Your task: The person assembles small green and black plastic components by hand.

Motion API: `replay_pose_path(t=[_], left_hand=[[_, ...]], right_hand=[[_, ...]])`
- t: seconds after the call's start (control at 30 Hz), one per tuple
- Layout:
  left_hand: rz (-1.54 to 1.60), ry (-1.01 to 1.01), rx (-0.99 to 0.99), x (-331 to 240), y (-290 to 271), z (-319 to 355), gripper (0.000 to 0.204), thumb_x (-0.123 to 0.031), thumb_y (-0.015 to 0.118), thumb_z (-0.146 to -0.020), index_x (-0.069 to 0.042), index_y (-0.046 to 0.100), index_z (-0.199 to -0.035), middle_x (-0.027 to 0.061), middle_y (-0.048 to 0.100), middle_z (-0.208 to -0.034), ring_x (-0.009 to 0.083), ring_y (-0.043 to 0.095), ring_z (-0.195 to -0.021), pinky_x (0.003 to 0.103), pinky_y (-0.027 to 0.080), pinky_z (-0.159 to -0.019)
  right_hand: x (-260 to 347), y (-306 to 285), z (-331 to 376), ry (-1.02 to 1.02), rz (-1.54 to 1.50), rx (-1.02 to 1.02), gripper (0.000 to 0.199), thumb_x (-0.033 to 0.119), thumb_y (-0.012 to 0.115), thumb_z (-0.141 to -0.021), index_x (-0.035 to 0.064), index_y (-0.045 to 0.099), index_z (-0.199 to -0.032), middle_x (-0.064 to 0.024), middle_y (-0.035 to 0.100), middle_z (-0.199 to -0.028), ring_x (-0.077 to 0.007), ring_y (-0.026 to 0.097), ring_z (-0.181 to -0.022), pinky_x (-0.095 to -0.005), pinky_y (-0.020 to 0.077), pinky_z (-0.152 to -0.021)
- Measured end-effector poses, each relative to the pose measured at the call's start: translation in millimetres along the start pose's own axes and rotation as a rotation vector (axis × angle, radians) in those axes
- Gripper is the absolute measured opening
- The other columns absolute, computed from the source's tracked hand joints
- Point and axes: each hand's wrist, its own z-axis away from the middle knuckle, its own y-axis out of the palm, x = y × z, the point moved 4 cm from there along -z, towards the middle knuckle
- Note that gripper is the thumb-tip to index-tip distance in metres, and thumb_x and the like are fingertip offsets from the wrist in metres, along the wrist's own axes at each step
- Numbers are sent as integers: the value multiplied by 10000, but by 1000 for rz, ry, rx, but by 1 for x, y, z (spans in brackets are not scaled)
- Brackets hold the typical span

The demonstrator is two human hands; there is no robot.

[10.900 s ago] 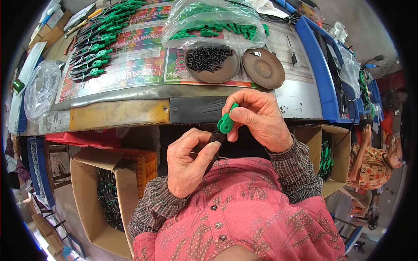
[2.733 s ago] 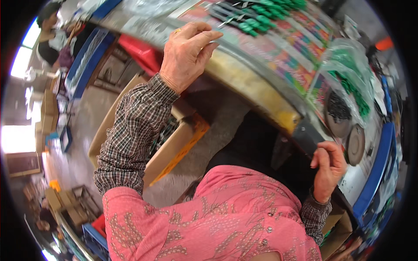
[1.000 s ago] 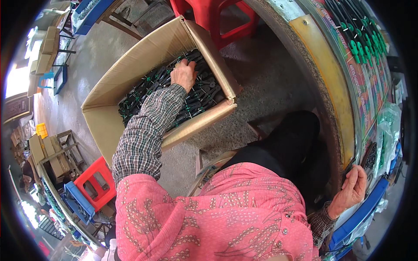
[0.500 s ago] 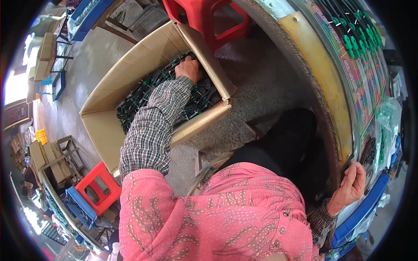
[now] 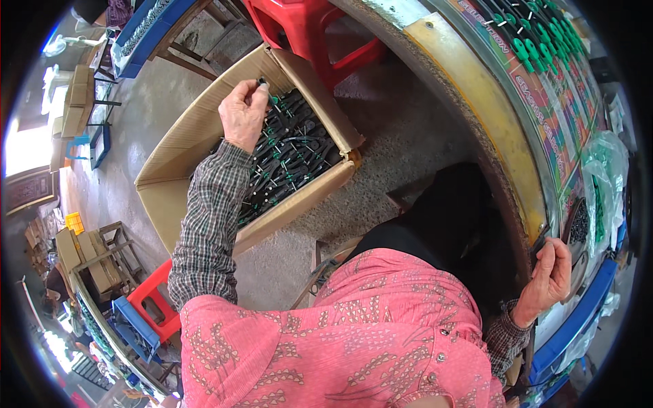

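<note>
My left hand (image 5: pixel 243 114) is raised over the far left part of a cardboard box (image 5: pixel 194 126). Its thumb and fingers pinch a small black part (image 5: pixel 262 81), mostly covered by the fingertips. Below lies a heap of black parts (image 5: pixel 289 146) with green bits and pale pins, filling the box's bottom. At the right, beside the table's curved edge, my right hand (image 5: pixel 549 277) has its fingers curled and closed. A dark sliver (image 5: pixel 539 239) shows at its fingertips; what it is cannot be made out.
Red plastic stools stand behind the box (image 5: pixel 320 34) and at the left (image 5: pixel 151 299). The table (image 5: pixel 476 81) curves along my right, bearing rows of black rods with green ends (image 5: pixel 544 44) and a clear plastic bag (image 5: pixel 604 170). A blue tray (image 5: pixel 139 34) sits far left.
My left hand has come up out of the heap and moved left, with a small black part between its fingers. The right hand stays near the table edge, almost unmoved.
</note>
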Motion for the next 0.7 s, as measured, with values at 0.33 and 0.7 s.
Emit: replay_pose_path(t=[0.33, 0.7], left_hand=[[480, -11, 404, -154, 53, 65, 310, -215, 417, -977, 20, 615, -1018, 34, 614, -788, 86, 559, -640, 235, 462, -557], [698, -67, 919, -234, 154, 176, 234, -151, 508, -973, 12, 551, -1135, 48, 591, -835, 92, 557, -657, 217, 468, -596]], right_hand=[[8, -4, -2, -38, -53, 66, 57, -50, 597, -869, -39, 638, -907, -17, 551, -778, -73, 504, -667, -195, 394, -602], [35, -6, 8, -173, -208, 315, 173, 3, 692, -810, 3, 651, -978, -43, 562, -726, -101, 529, -568, -246, 409, -512]])
